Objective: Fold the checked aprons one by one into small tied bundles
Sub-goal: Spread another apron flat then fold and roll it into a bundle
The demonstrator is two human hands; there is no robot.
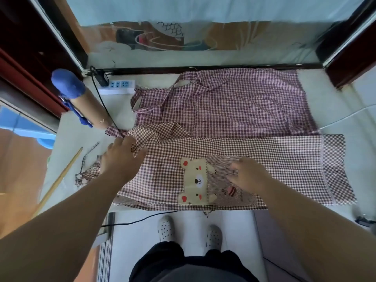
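Note:
A brown checked apron [264,151] with a cream bear pocket [195,180] lies folded lengthwise across the near part of the white table [333,102]. Behind it a purple checked apron [234,104] is spread flat. My left hand [120,157] rests on the brown apron's left end, fingers spread near its bunched top and strap. My right hand [246,176] lies on the striped pocket panel beside the bear, fingers loosely bent and blurred. A thin checked tie [86,159] trails off to the left of the apron.
A cardboard tube with a blue cap [79,98] lies at the left, beside a white power strip [117,86] and a black cable [101,100]. A wooden stick [59,180] runs along the table's left edge. My shoes [166,228] show below the near edge.

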